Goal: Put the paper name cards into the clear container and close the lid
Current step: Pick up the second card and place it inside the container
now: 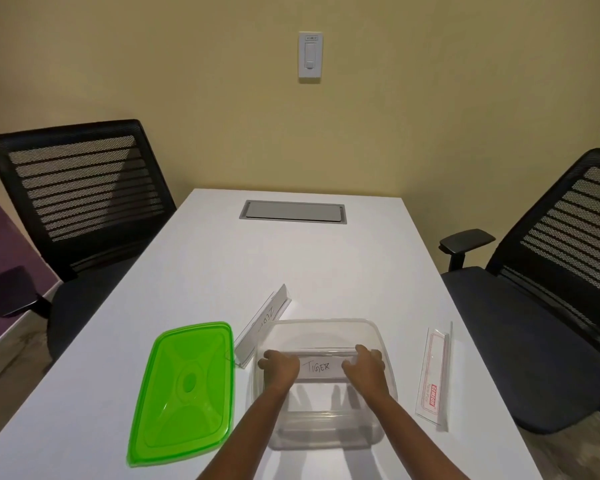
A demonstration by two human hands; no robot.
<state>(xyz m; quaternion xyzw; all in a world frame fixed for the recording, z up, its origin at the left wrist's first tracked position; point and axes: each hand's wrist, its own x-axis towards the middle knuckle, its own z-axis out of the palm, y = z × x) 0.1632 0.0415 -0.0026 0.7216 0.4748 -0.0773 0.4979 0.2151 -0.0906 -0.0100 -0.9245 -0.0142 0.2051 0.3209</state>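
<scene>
Fingers [274, 358] of your left hand [280, 368] and right hand [364, 367] grip the "TIGER" card [321, 367] inside the open container [378, 332]; green lid [184, 389], second card [262, 322] and third card [433, 374] lie on the tabletop [291, 265].

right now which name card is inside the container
The TIGER card, held at its ends by both hands inside the clear container; the other two lie on the table outside it.

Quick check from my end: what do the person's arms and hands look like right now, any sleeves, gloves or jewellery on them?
Both forearms are bare, with no sleeve in view. The left hand and right hand wear no gloves, and no watch, bracelet or ring shows on either. Nothing is marked or taped on them.
</scene>
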